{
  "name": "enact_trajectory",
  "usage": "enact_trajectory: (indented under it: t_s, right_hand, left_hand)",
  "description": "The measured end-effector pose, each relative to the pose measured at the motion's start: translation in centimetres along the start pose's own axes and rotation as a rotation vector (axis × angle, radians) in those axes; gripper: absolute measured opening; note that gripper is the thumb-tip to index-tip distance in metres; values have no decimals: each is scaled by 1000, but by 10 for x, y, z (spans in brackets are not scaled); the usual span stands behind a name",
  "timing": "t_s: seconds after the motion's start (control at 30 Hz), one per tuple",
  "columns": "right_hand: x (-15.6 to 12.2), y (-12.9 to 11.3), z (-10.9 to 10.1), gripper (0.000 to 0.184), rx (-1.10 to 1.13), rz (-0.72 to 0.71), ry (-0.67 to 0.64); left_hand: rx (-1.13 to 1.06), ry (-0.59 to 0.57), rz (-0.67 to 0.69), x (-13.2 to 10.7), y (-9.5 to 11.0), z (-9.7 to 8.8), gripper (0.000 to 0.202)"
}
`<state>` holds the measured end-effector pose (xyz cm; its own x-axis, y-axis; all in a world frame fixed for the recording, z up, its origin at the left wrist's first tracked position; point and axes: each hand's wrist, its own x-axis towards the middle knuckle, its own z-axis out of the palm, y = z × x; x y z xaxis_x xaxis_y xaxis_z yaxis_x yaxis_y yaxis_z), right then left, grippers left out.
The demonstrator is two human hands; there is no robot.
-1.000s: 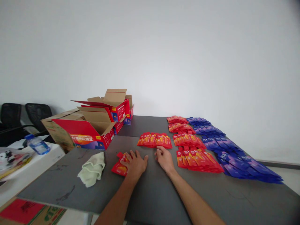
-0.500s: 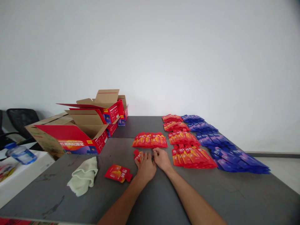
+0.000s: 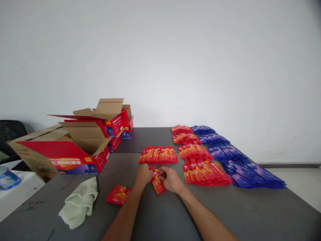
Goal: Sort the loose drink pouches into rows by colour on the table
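Note:
Between my two hands a red spouted pouch [image 3: 157,184] with an orange print lies slanted, low over the table or on it. My left hand [image 3: 144,175] is closed at its spout end, the fingertips partly hidden. My right hand [image 3: 172,180] pinches its right edge between thumb and fingers. Just beyond them, a row of overlapping red pouches [image 3: 158,155] lies across the table. Another single red pouch [image 3: 117,194] rests to the left, partly covered by my left forearm.
Red pouch piles [image 3: 207,172] and blue pouch piles [image 3: 252,173] run in two columns at right. Open red cartons [image 3: 72,164] stand at back left beside a brown box [image 3: 32,152]. A pale cloth [image 3: 80,202] lies front left. A plastic bottle [image 3: 8,179] sits on a white surface.
My left hand has moved left and closed at the pouch's spout. My right hand has come onto the pouch's right edge. The pouch, formerly mostly covered, now shows between them. The view shifted slightly.

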<state>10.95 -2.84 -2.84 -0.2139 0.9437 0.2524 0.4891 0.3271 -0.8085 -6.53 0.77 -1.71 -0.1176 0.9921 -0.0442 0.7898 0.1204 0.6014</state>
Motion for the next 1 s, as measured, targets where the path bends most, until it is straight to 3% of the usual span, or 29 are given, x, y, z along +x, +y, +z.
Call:
enact_trajectory:
  t_s: [0.1, 0.2, 0.37, 0.53, 0.67, 0.83, 0.9, 1.0]
  right_hand:
    - [0, -2, 1, 28, -10, 7, 25]
    - [2, -7, 2, 28, 17, 33, 57]
    - [3, -17, 2, 27, 306, 131, 23]
    - [0, -24, -2, 39, 460, 229, -50]
    - [2, -21, -4, 42, 491, 209, 61]
    - [7, -8, -5, 39, 531, 230, 249]
    - [8, -6, -6, 39, 540, 225, 279]
    - [9, -8, -7, 41, 556, 210, 282]
  left_hand:
    - [-275, -57, -15, 4, -3, 5, 11]
    - [-422, -104, -32, 4, -1, -1, 11]
    - [-843, -125, -33, 0, 3, -15, 6]
    - [-1166, -93, -45, -4, 9, -19, 18]
    - [-1176, -175, -65, -12, 14, -23, 28]
    - [-923, -488, -148, -26, 18, -24, 28]
    - [-897, -490, -136, -29, 19, -22, 24]
    - [-950, -354, -93, -27, 21, -17, 15]
